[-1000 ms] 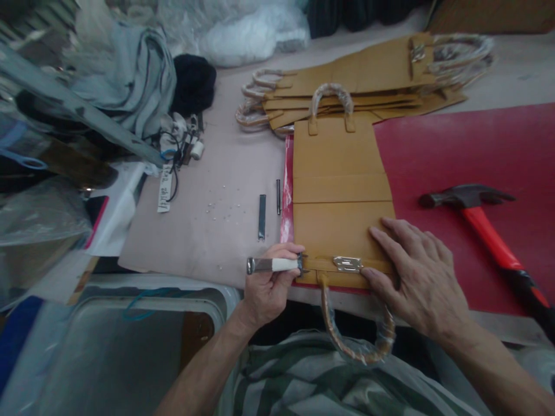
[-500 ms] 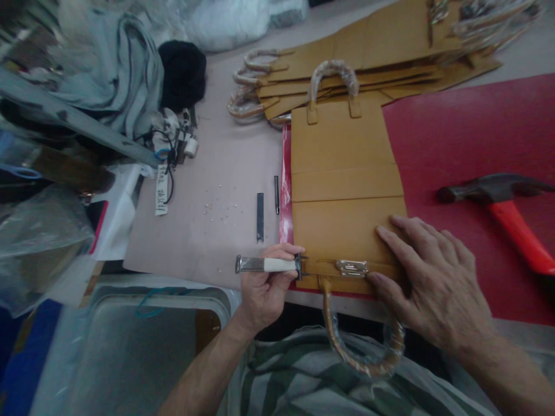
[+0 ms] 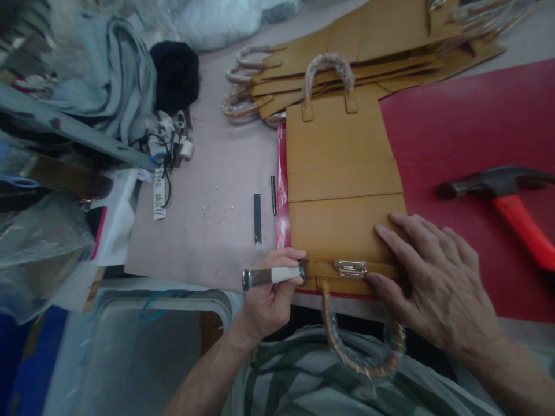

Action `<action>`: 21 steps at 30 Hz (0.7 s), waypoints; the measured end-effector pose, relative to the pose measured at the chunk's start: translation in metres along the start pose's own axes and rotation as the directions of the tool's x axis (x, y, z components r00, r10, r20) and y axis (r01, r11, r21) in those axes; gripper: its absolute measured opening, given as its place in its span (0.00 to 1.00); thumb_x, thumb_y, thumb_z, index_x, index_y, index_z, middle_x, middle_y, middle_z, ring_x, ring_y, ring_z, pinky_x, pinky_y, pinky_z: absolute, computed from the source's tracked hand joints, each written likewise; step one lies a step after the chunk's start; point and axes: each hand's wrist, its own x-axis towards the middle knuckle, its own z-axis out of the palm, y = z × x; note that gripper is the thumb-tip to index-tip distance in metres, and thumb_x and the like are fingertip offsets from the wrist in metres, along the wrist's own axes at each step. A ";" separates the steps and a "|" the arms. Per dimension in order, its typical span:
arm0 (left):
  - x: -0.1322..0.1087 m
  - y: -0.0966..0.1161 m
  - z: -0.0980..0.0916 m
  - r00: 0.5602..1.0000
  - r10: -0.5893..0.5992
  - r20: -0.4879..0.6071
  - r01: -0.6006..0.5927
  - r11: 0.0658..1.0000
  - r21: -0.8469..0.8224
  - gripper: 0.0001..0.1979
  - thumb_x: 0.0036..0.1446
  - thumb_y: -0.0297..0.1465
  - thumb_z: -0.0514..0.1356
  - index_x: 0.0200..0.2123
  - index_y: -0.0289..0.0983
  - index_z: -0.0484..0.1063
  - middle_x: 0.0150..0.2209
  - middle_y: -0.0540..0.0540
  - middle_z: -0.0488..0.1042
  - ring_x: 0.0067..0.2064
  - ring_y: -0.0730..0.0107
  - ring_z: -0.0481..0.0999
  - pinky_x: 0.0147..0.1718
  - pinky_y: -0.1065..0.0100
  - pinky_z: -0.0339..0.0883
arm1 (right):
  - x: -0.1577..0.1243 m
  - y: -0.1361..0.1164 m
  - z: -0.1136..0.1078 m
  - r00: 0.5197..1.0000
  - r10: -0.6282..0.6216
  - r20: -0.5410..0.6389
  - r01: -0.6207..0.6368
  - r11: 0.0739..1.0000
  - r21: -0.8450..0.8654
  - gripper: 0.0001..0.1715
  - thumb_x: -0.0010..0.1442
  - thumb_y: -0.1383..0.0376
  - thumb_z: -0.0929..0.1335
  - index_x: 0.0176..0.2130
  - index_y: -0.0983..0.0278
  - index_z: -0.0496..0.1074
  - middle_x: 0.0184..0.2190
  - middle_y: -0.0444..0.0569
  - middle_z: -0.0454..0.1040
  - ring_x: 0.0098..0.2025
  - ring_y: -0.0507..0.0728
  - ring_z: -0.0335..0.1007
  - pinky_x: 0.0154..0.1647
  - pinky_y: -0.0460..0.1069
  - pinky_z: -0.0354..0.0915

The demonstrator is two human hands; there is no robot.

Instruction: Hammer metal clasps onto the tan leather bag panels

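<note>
A flat tan leather bag panel (image 3: 342, 173) lies on the red mat (image 3: 459, 133), with a wrapped handle at each end. My left hand (image 3: 271, 289) is closed on a small tool with a white and metal handle (image 3: 271, 275), its tip at the left end of the tan strap (image 3: 321, 268). A silver clasp (image 3: 350, 267) sits on that strap. My right hand (image 3: 429, 283) lies flat on the panel's near right corner, fingers spread, thumb beside the clasp. The near handle (image 3: 359, 352) hangs over the table edge.
A red-handled hammer (image 3: 507, 199) lies on the mat at the right. Several more tan panels (image 3: 368, 52) are stacked at the back. Two thin dark strips (image 3: 257, 218) lie left of the mat. Cloth, cables and a grey bin (image 3: 130, 346) crowd the left side.
The view has drifted slightly, and my left hand with the tool has shifted a little to the right, closer against the strap end. My right hand stays pressed on the panel.
</note>
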 end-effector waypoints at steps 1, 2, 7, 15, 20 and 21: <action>0.000 0.001 0.001 1.000 -0.010 -0.007 0.010 1.000 0.008 0.11 0.65 0.23 0.59 0.50 0.38 0.70 0.49 0.40 0.76 0.51 0.59 0.79 0.52 0.53 0.76 | 0.000 0.000 0.000 1.000 0.001 -0.002 -0.001 1.000 0.001 0.35 0.67 0.48 0.60 0.66 0.62 0.61 0.68 0.62 0.60 0.68 0.76 0.56 0.67 0.71 0.51; 0.001 0.001 0.002 1.000 -0.019 -0.013 0.019 1.000 0.017 0.11 0.65 0.23 0.60 0.49 0.38 0.70 0.49 0.40 0.76 0.51 0.59 0.79 0.52 0.54 0.76 | 0.000 0.000 0.000 1.000 0.002 -0.004 -0.002 1.000 0.002 0.35 0.67 0.47 0.60 0.66 0.62 0.60 0.68 0.62 0.60 0.68 0.76 0.56 0.67 0.71 0.51; 0.004 0.006 0.004 0.999 -0.023 -0.030 0.025 0.997 0.067 0.10 0.65 0.24 0.59 0.48 0.39 0.69 0.48 0.41 0.76 0.50 0.60 0.79 0.51 0.55 0.75 | 0.001 -0.001 0.000 1.000 0.005 -0.011 -0.005 1.000 0.002 0.35 0.67 0.47 0.60 0.66 0.61 0.61 0.68 0.61 0.61 0.68 0.75 0.56 0.67 0.71 0.51; 0.009 0.006 0.000 0.999 0.012 0.033 -0.015 0.996 0.092 0.09 0.65 0.23 0.59 0.48 0.37 0.69 0.47 0.41 0.76 0.50 0.61 0.78 0.51 0.57 0.74 | 0.001 0.001 0.000 1.000 -0.007 -0.014 0.007 1.000 -0.020 0.35 0.68 0.47 0.60 0.64 0.64 0.63 0.66 0.63 0.63 0.67 0.75 0.57 0.66 0.71 0.53; 0.009 0.003 -0.001 1.000 -0.007 0.008 0.007 0.998 0.061 0.08 0.65 0.24 0.59 0.47 0.36 0.69 0.46 0.41 0.76 0.49 0.62 0.79 0.51 0.57 0.74 | 0.002 0.000 -0.001 0.999 -0.032 -0.027 0.031 0.999 -0.036 0.34 0.68 0.48 0.59 0.63 0.67 0.64 0.65 0.65 0.63 0.66 0.76 0.59 0.64 0.71 0.55; 0.008 0.004 0.000 1.000 -0.008 0.008 0.007 0.998 0.067 0.08 0.65 0.24 0.59 0.47 0.36 0.69 0.46 0.42 0.76 0.49 0.62 0.79 0.51 0.57 0.74 | 0.002 0.000 -0.001 0.999 -0.034 -0.031 0.033 0.999 -0.037 0.34 0.68 0.48 0.59 0.63 0.67 0.65 0.65 0.65 0.63 0.66 0.76 0.59 0.64 0.71 0.55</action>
